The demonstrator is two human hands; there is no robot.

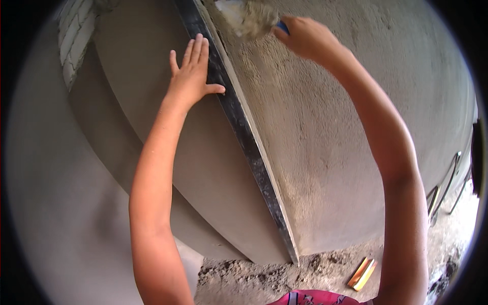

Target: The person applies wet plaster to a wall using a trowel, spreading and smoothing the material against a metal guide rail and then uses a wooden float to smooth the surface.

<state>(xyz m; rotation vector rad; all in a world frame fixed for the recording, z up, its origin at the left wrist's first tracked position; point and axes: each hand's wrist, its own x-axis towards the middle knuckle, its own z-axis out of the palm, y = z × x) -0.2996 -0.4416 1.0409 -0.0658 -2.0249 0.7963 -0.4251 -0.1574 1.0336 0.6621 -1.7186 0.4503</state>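
Observation:
My left hand (pixel 190 76) lies with its fingers stretched and thumb out, against a long dark straightedge (pixel 246 140). The straightedge runs slanting down the wall to the floor, along a plaster edge. My right hand (pixel 305 38) is closed around the blue handle of a trowel (pixel 235 15) at the upper right. Grey wet mortar (pixel 258 20) covers part of the trowel's pale blade, which is held close to the wall beside the straightedge's upper end. Rough grey plaster (pixel 315 132) covers the wall right of the straightedge; the surface to its left is smoother.
Bare pale brickwork (pixel 76 35) shows at the upper left. Crumbled mortar (pixel 249 274) lies along the foot of the wall. A yellow-orange bar-like piece (pixel 362 274) rests on the floor at the lower right. Thin dark rods (pixel 450 183) lean at the far right.

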